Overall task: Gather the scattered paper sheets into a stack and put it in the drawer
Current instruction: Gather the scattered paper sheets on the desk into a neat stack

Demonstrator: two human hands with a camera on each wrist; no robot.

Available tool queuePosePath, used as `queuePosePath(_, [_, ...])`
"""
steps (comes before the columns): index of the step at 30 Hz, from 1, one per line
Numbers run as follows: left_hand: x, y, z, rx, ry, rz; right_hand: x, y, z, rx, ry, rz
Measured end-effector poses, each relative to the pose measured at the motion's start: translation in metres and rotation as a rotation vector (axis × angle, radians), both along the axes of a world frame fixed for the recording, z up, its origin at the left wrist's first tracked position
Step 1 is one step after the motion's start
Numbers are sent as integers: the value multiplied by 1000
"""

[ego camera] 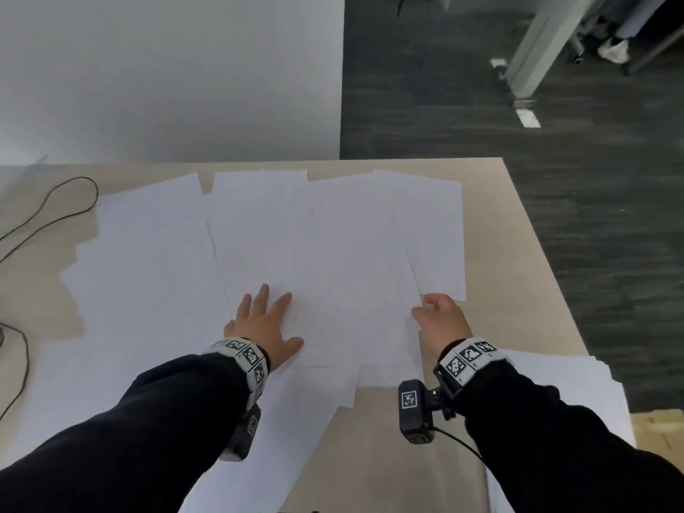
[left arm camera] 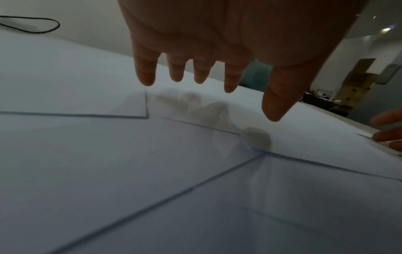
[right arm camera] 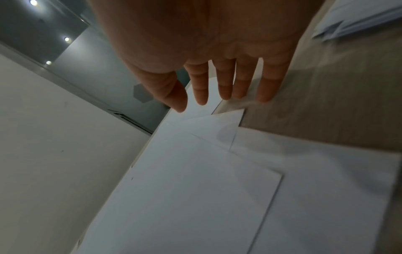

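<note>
Several white paper sheets [ego camera: 259, 238] lie overlapping across the beige table [ego camera: 518, 253]. My left hand [ego camera: 264, 320] is spread flat, palm down, just above the sheets near the middle; in the left wrist view its fingers [left arm camera: 145, 75] are straight and cast a shadow on the paper sheets [left arm camera: 130, 171]. My right hand [ego camera: 440, 314] reaches to the right edge of the spread, by a sheet corner. In the right wrist view its fingers [right arm camera: 226, 86] are straight, over the sheet corner [right arm camera: 230, 123], holding nothing. No drawer is in view.
A gathered stack of sheets [ego camera: 577, 383] lies at the table's right front, under my right sleeve. A black cable [ego camera: 48, 216] loops over the table's left side. A white wall [ego camera: 166, 75] stands behind the table; dark floor [ego camera: 555, 179] lies beyond its right edge.
</note>
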State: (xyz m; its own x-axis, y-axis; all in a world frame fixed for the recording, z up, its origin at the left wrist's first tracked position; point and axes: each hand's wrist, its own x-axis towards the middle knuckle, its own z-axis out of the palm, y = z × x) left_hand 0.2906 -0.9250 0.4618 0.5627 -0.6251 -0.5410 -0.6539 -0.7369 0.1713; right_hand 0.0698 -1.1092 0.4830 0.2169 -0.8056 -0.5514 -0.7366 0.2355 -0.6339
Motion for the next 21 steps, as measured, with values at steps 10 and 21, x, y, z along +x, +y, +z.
queuePosePath(10, [-11,11,-23,21,-2,-32,36,2,-18,45,-6,-77])
queuePosePath(21, [-21,24,-22,-19,28,-55,40,-5,-26,201,-56,-53])
